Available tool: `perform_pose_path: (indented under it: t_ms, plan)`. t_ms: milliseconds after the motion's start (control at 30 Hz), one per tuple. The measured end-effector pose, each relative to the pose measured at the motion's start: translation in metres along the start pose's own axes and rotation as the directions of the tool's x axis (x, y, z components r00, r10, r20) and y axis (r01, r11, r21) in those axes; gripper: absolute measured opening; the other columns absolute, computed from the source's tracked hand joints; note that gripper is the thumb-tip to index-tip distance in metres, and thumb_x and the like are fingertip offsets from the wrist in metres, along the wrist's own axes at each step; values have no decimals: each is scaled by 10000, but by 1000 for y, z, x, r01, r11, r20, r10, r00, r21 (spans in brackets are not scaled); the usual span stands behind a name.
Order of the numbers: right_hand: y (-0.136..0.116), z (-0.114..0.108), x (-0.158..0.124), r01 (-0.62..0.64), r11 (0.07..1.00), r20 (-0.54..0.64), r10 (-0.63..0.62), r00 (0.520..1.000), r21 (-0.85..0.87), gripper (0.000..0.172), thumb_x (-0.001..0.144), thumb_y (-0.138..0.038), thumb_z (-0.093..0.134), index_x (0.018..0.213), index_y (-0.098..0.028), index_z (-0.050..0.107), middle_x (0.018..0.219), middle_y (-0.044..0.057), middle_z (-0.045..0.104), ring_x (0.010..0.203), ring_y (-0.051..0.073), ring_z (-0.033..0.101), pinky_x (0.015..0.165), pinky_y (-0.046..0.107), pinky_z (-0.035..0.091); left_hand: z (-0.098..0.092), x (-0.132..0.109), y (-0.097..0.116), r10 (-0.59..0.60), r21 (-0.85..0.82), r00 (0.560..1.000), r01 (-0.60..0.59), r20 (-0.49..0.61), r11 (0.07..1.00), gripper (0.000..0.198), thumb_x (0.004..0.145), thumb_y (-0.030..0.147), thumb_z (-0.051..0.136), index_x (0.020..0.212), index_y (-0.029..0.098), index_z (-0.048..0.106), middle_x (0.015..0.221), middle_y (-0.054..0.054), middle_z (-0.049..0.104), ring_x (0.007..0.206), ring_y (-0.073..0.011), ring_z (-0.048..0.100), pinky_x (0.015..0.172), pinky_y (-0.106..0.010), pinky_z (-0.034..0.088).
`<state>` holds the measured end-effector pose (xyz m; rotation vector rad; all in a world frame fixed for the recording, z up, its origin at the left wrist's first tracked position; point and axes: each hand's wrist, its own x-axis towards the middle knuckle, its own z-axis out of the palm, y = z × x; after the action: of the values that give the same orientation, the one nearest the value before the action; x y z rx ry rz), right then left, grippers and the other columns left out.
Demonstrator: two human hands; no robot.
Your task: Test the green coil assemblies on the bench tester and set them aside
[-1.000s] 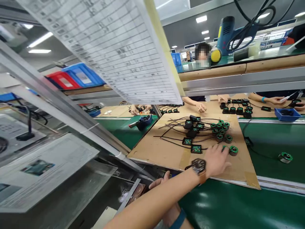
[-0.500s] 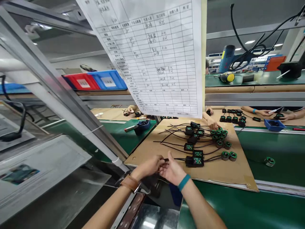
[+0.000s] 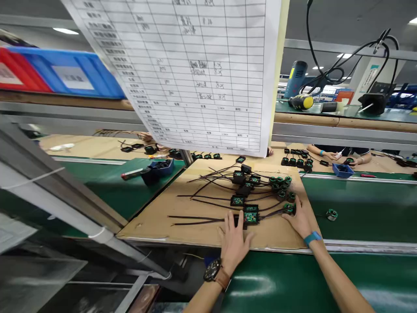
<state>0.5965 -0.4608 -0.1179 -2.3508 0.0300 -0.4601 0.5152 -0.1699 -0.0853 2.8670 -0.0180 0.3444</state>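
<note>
My left hand (image 3: 233,243) has its fingers spread, the tips at a black box with a green circuit board (image 3: 250,217) near the front of the cardboard sheet (image 3: 195,230). Two black cables (image 3: 195,219) run left from that box. At the right edge of the sheet is my right hand (image 3: 300,221), thumb and fingers apart beside a round green-topped part (image 3: 288,208). Whether it presses on that part I cannot tell. More wired boxes (image 3: 238,200) and a cluster of round parts (image 3: 280,184) lie behind.
A paper form (image 3: 208,87) hangs in front. One round part (image 3: 332,214) sits on the green surface at right. Blue bins (image 3: 343,171) and co-workers' hands (image 3: 332,155) are across the bench. A metal post (image 3: 94,226) stands left.
Both hands have moved from the cable ends at the sheet's front edge, rightward onto the assembly. The cables they held now lie on the cardboard. The view has turned right.
</note>
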Motion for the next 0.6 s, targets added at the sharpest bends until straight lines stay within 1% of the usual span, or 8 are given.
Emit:
perform_pose_path:
  t_ms: [33, 100, 200, 300, 400, 500, 600]
  plan:
    - [1, 6, 10, 14, 1000, -6, -14, 1000, -1, 957, 806, -519, 691, 1574, -159, 248, 1491, 216, 369, 1380, 385, 426, 1094, 485, 415, 6, 5, 3, -45, 5, 999, 45, -16, 999, 738, 959, 453, 491, 1588, 149, 254, 1650, -279, 177, 1526, -452, 153, 1105, -715, 287]
    - [0, 16, 27, 27, 1000, -12, -27, 1000, 0, 907, 810, -482, 698, 1547, -137, 299, 1482, 232, 379, 1384, 392, 417, 1104, 500, 407, 13, 21, 1, -84, 21, 996, 85, -40, 996, 733, 966, 477, 482, 1576, 123, 285, 1630, -306, 208, 1516, -467, 172, 1095, -739, 279]
    - [1, 27, 41, 24, 1000, -24, -24, 999, -1, 918, 782, -428, 738, 1534, -119, 310, 1472, 241, 374, 1394, 393, 396, 1115, 508, 399, 15, 46, -10, -48, 30, 997, 50, -54, 998, 752, 957, 497, 497, 1577, 129, 283, 1625, -298, 226, 1508, -476, 185, 1082, -757, 287]
    - [8, 34, 44, 45, 999, -66, -45, 997, -7, 911, 783, -396, 749, 1535, -136, 306, 1484, 230, 364, 1409, 379, 373, 1129, 505, 386, 20, 69, -23, -12, 7, 998, 13, -66, 1000, 748, 957, 499, 490, 1576, 131, 285, 1627, -289, 230, 1520, -460, 161, 1088, -743, 304]
    - [12, 40, 43, 74, 997, -98, -76, 992, -25, 882, 802, -382, 733, 1535, -137, 309, 1492, 232, 358, 1406, 382, 370, 1134, 510, 377, 27, 92, -35, 6, -27, 998, -7, -63, 1000, 750, 941, 502, 515, 1564, 132, 320, 1625, -277, 251, 1526, -453, 154, 1103, -730, 303]
    - [8, 46, 47, 72, 996, -112, -78, 991, -56, 918, 803, -389, 728, 1558, -135, 271, 1499, 242, 352, 1411, 410, 348, 1116, 537, 384, 31, 113, -43, 21, -51, 998, -24, -66, 998, 744, 918, 486, 558, 1546, 141, 360, 1622, -255, 279, 1523, -439, 180, 1121, -703, 308]
    - [2, 51, 60, 34, 997, -126, -44, 991, -76, 970, 779, -364, 742, 1576, -143, 234, 1496, 242, 364, 1388, 425, 372, 1092, 551, 400, 34, 124, -47, 8, -64, 996, -14, -92, 998, 735, 925, 500, 541, 1540, 137, 366, 1628, -233, 278, 1530, -408, 177, 1155, -670, 283]
